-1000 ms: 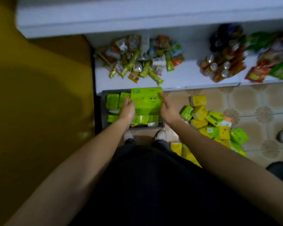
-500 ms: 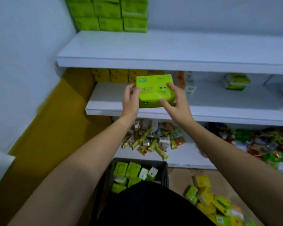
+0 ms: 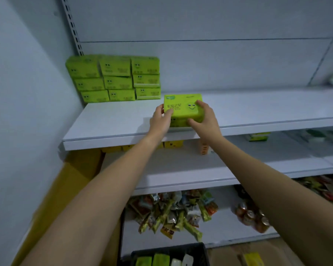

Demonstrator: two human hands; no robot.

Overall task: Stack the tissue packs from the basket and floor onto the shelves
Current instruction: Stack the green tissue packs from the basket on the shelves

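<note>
Sitting closest at the bottom edge, a dark basket (image 3: pixel 204 250) holds a few green packs (image 3: pixel 152 260) stood on end, and a yellow pack (image 3: pixel 255 258) lies on the floor (image 3: pixel 227 254) just to its right. Above that, the lowest shelf (image 3: pixel 225 233) carries a loose heap of snack wrappers (image 3: pixel 171 214) and a cluster of cans (image 3: pixel 252 217) well to the right of them. On the middle shelf (image 3: pixel 181 175), yellow packs (image 3: pixel 173 144) with small dark eye marks sit at the back, partly hidden under the board above, near an orange carton (image 3: pixel 204 148). Both bare arms reach up to the upper shelf (image 3: pixel 112 121), where the hands hold one tissue pack (image 3: pixel 183 108) between them at the front edge, and I cannot tell whether its base touches the board. The left hand (image 3: pixel 161 121) curls round the left end with fingers over the top; the right hand (image 3: pixel 206 118) wraps the right end, thumb on the front face. The pack is a bright lime-green soft brick with a small pale logo patch at its top left corner, a line of dark Chinese characters too blurred to read, and a printed smiling face. Farther back, against the left corner, a stack (image 3: pixel 113 79) of nine matching green packs stands three wide and three high, each showing two dark eyes; its small print is illegible.
</note>
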